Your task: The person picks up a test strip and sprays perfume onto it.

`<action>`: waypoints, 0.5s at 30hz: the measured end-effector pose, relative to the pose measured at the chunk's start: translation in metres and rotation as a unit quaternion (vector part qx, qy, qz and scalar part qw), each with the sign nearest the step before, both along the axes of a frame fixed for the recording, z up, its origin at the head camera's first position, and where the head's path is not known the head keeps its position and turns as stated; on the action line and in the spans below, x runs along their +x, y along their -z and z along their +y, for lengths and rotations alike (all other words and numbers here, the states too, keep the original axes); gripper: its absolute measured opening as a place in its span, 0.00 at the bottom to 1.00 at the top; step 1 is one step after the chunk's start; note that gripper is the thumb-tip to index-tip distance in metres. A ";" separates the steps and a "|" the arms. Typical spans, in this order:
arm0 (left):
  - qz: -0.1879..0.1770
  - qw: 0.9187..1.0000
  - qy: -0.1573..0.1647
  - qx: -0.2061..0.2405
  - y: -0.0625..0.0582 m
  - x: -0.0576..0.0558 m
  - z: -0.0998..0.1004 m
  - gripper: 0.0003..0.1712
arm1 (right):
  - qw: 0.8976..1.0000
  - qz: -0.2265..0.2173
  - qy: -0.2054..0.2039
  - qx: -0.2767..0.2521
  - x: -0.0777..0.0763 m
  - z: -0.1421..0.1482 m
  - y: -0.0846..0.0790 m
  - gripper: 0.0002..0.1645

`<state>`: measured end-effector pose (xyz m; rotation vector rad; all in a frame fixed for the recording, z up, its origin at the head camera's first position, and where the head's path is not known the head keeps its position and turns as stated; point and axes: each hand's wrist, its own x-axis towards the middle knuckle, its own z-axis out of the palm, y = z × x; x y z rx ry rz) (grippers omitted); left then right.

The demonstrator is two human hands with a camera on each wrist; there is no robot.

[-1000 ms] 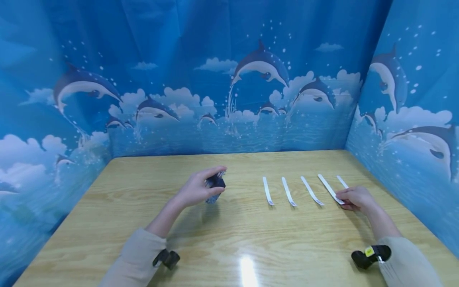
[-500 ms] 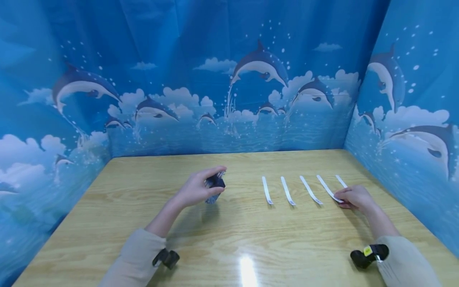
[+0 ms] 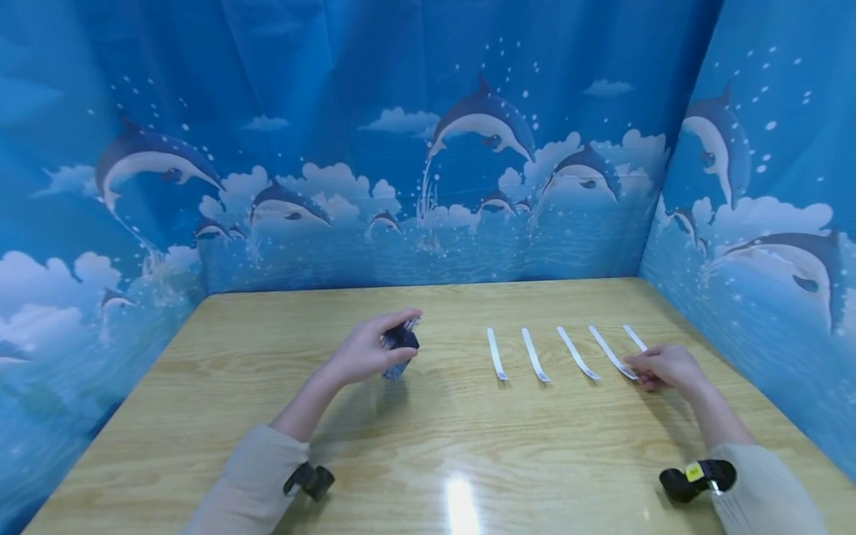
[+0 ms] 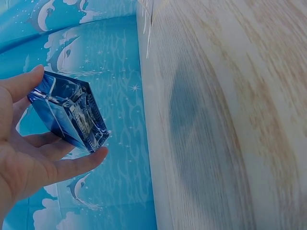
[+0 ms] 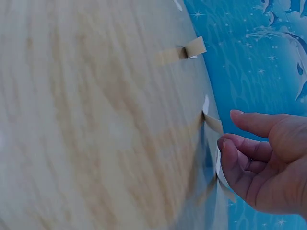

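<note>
Five paper strips (image 3: 576,354) laid out; we pinch glass block (image 4: 72,112) in left hand (image 3: 368,351), not yet down; right hand (image 3: 669,365), fingertips apart.

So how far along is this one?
Done: five white strips lie apart in a row on the table. In hand: the left hand grips a blue glass object above the table; the right hand is at the near end of the fourth strip from left. Left: probably setting the object down, as it's held up.
</note>
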<state>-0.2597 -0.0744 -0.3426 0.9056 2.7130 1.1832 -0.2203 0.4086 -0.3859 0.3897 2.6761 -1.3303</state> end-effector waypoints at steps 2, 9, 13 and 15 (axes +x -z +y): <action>0.001 1.000 -0.001 0.000 0.000 0.000 0.000 0.33 | 1.000 0.001 -0.002 0.001 0.000 0.001 -0.004 0.18; 0.000 1.000 -0.004 0.004 -0.001 0.000 0.000 0.34 | 1.000 0.006 -0.017 0.000 -0.003 -0.001 -0.014 0.20; 0.001 1.000 -0.005 0.006 -0.001 0.000 0.000 0.34 | 0.999 0.015 -0.037 -0.001 -0.004 -0.005 -0.017 0.26; 0.001 1.000 -0.005 0.007 -0.001 0.000 0.001 0.34 | 0.999 0.016 -0.043 -0.006 -0.005 -0.007 -0.017 0.28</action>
